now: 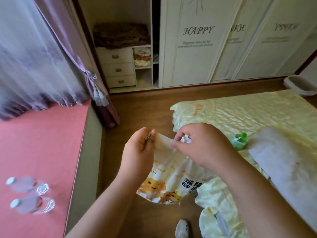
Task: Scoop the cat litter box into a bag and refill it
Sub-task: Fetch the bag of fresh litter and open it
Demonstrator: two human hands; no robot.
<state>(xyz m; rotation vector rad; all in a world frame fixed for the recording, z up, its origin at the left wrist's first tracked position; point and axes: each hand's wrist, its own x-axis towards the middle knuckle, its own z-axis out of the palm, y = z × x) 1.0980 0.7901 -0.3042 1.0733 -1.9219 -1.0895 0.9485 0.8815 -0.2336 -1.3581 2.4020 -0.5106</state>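
Near edge: a shoe [182, 228] on the wood floor [142, 107], between the pink mat [39, 143] at left and the yellow quilt [248, 115] at right. Two clear bottles [29, 194] lie side by side on the mat.

Both hands up over the floor, holding the cat litter bag [171, 179], which hangs below them, cartoon cats and printed text facing the camera. Left hand [139, 155] pinches the bag's top edge between thumb and fingers, closed on it. Right hand [199, 145] pinches the same top edge just beside it, fingertips closed on crumpled white material. Bag mouth looks stretched between the two hands; whether it's torn open, can't tell.

Right, on the quilt: green object [239, 140], blurred, next to a grey folded cloth [281, 162].

Far right corner: litter box [299, 85] on the floor by the wardrobe [197, 48], well apart from the bag. Curtain [34, 57] far left.
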